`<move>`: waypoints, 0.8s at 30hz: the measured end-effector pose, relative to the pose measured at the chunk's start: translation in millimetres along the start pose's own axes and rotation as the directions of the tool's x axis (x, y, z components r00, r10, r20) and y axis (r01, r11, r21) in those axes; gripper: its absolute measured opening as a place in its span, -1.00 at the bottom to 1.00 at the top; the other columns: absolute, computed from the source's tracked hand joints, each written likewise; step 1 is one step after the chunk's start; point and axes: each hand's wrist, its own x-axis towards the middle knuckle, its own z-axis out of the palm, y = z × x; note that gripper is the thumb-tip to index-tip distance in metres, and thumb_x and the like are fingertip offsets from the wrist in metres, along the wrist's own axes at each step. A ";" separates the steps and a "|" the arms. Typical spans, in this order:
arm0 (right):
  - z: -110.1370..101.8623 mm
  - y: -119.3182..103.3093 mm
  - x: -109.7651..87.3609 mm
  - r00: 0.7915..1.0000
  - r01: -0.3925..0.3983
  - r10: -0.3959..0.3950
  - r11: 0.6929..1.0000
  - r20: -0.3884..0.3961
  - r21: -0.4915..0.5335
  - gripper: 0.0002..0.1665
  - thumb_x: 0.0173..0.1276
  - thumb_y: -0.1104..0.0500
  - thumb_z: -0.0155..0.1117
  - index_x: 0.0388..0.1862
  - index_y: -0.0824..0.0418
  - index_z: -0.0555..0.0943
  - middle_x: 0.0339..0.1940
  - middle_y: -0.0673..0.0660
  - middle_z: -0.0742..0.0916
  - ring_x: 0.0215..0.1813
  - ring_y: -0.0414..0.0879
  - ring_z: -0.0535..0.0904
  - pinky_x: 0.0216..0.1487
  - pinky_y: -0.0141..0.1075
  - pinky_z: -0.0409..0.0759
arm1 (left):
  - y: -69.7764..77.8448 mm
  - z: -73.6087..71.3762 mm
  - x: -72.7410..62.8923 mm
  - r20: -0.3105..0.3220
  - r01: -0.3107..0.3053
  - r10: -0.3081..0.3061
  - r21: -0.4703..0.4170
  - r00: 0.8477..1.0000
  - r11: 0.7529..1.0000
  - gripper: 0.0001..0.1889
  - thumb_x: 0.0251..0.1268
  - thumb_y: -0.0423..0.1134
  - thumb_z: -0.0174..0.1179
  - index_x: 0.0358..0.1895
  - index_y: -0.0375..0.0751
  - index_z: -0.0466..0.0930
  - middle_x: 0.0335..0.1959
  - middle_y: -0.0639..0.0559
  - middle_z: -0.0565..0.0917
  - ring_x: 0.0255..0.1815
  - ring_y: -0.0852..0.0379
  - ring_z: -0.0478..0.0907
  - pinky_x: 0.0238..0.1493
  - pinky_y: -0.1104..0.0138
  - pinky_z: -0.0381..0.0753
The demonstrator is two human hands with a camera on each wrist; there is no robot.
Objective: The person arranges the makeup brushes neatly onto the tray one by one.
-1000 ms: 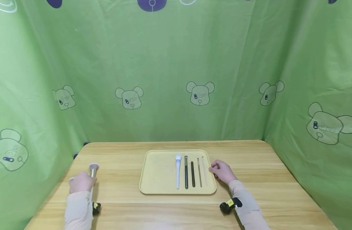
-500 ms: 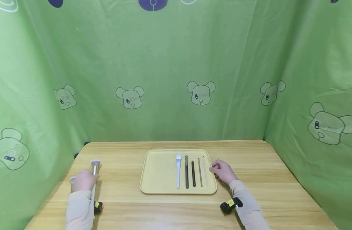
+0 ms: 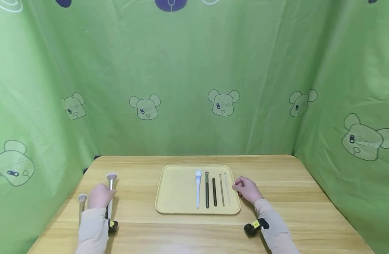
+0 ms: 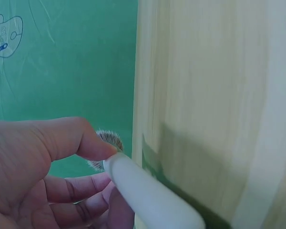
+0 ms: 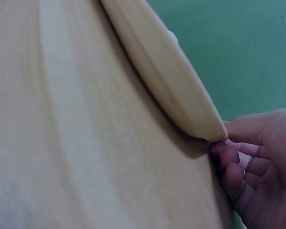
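My left hand (image 3: 99, 195) pinches a makeup brush (image 3: 111, 180) with a pale handle, bristles pointing away, over the left part of the table. The left wrist view shows its white handle (image 4: 148, 188) between thumb and fingers, the bristles partly behind the thumb. Just left of that hand is a second makeup brush (image 3: 82, 201), its lower end covered by the sleeve. My right hand (image 3: 246, 189) grips the right rim of a yellow tray (image 3: 177, 190); in the right wrist view, thumb and fingers meet at the tray's edge (image 5: 167, 76).
On the tray's right half several brushes lie side by side: a white brush (image 3: 198, 190), a dark-handled brush (image 3: 207, 190), a short black stick (image 3: 214, 192), a thin brown brush (image 3: 221, 190) and a thin white one (image 3: 227, 187). Green curtains (image 3: 181, 134) enclose the wooden table (image 3: 169, 233).
My left hand has moved rightward with the brush, uncovering more of the second brush on its left. The right hand stays at the tray's rim.
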 end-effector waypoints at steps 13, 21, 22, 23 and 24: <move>-0.9 -1.4 -1.3 1.000 0.005 -0.005 1.000 -0.002 0.004 -0.82 0.30 0.26 0.24 -0.21 0.37 0.52 -0.53 0.08 0.61 -0.53 -0.15 0.49 -0.51 -0.35 0.51 | 23.0 7.6 -0.6 -0.003 -0.033 0.033 -0.037 0.999 0.999 -0.78 0.17 -0.20 0.20 -0.52 -0.25 0.49 -0.64 -0.04 0.51 -0.59 0.05 0.43 -0.59 0.31 0.37; -0.7 0.4 -0.5 1.000 0.017 -0.017 1.000 -0.010 0.005 -0.82 0.29 0.26 0.25 -0.21 0.36 0.52 -0.55 0.07 0.59 -0.54 -0.16 0.48 -0.51 -0.36 0.51 | 37.4 16.8 0.9 0.016 -0.046 0.047 -0.048 0.999 0.998 -0.80 0.18 -0.21 0.22 -0.38 -0.33 0.56 -0.56 -0.09 0.59 -0.54 0.05 0.48 -0.56 0.32 0.40; -0.6 0.6 -0.6 1.000 0.017 -0.017 1.000 -0.010 0.006 -0.82 0.29 0.26 0.25 -0.21 0.36 0.52 -0.56 0.06 0.59 -0.54 -0.16 0.48 -0.51 -0.36 0.50 | 39.8 17.5 0.3 0.015 -0.053 0.054 -0.048 0.998 0.997 -0.80 0.18 -0.21 0.22 -0.39 -0.33 0.56 -0.56 -0.09 0.59 -0.54 0.05 0.48 -0.56 0.32 0.40; -0.6 0.8 -0.6 1.000 0.018 -0.018 1.000 -0.010 0.007 -0.82 0.29 0.26 0.25 -0.21 0.36 0.52 -0.56 0.06 0.59 -0.54 -0.16 0.48 -0.51 -0.36 0.50 | 42.3 18.5 -0.1 0.014 -0.059 0.060 -0.051 0.998 0.997 -0.80 0.17 -0.22 0.22 -0.40 -0.33 0.56 -0.57 -0.09 0.59 -0.55 0.05 0.48 -0.56 0.32 0.41; -0.6 1.0 -0.8 1.000 0.019 -0.018 1.000 -0.011 0.008 -0.82 0.29 0.26 0.25 -0.21 0.36 0.52 -0.56 0.06 0.59 -0.54 -0.16 0.48 -0.51 -0.36 0.50 | 44.8 19.5 -0.7 0.011 -0.066 0.066 -0.051 0.998 0.997 -0.80 0.17 -0.22 0.22 -0.41 -0.33 0.55 -0.58 -0.09 0.58 -0.55 0.05 0.48 -0.56 0.33 0.41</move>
